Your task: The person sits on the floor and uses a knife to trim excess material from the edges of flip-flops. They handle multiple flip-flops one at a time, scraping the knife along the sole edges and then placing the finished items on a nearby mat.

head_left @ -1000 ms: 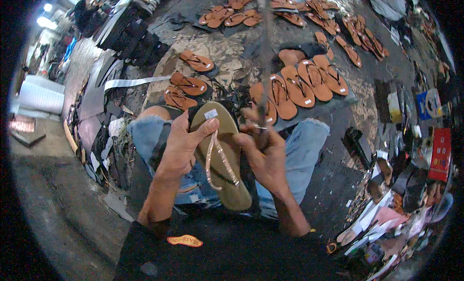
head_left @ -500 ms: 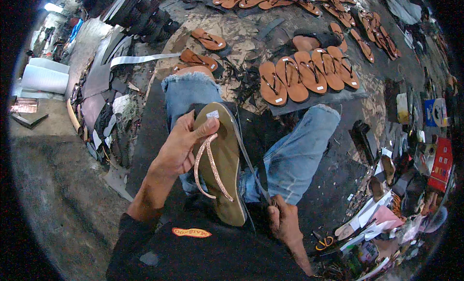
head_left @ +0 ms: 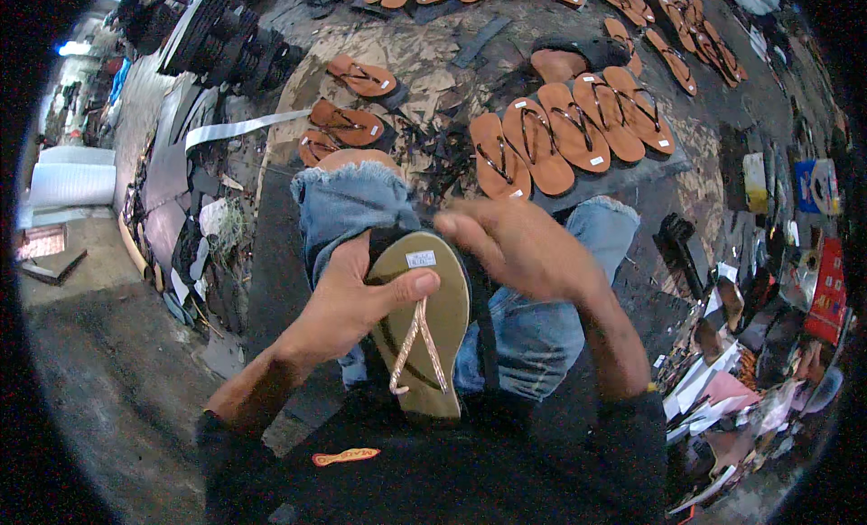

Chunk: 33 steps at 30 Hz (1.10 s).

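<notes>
My left hand grips a flip-flop by its toe end, thumb pressed on the top beside a small white label. The flip-flop has an olive-brown footbed and a glittery pink thong strap; its heel points toward my body. Dark material shows behind its toe. Just right of the toe is my right hand, back of the hand upward, blurred by motion. Its fingers are bent, but whether they hold anything is hidden.
Several tan flip-flops lie in a row beyond my right knee, and more lie beyond my left. Others line the far edge. Scraps and papers clutter the right side. Black stacked pieces stand far left, near a white strip.
My right hand has moved up from the lower right, where it held a thin strip along the flip-flop's edge, to beside the toe. That strip no longer shows. The flip-flop has shifted slightly toward me.
</notes>
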Tool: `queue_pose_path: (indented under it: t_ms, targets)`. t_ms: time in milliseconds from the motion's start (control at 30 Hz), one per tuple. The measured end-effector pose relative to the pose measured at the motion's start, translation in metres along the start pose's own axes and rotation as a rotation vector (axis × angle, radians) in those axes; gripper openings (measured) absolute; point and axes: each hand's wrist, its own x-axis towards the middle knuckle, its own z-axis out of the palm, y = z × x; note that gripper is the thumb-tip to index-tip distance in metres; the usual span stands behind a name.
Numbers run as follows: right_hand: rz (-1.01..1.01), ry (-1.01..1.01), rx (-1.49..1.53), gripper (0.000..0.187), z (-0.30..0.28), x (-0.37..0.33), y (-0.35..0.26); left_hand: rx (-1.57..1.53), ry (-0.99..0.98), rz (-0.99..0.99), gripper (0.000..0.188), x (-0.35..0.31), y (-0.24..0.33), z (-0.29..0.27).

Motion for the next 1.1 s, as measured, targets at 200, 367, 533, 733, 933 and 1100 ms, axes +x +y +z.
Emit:
queue_pose_path:
  t_ms: [200, 367, 533, 733, 933, 1100]
  targets:
    - [0.064, 0.871, 0.232, 0.033, 0.016, -0.035, 0.075, -1.028, 0.150, 0.572, 0.047, 0.007, -0.012, -0.075]
    - [0.056, 0.965, 0.497, 0.047, 0.075, -0.098, 0.007, -0.909, 0.170, 0.389, 0.044, 0.025, 0.002, 0.031]
    - [0.200, 0.676, 0.272, 0.042, 0.145, -0.164, 0.005, -1.017, 0.092, 0.336, 0.030, 0.025, -0.004, 0.054]
    - [0.326, 0.652, 0.089, 0.033, 0.143, -0.174, 0.017, -0.982, -0.040, 0.410, 0.033, 0.019, -0.033, 0.058]
    - [0.361, 0.446, -0.002, 0.037, 0.079, -0.115, 0.016, -0.779, 0.049, 0.236, 0.036, 0.017, -0.082, 0.044]
    - [0.271, 0.385, 0.066, 0.043, 0.058, -0.083, 0.011, -0.526, 0.121, 0.106, 0.041, 0.011, -0.081, 0.033]
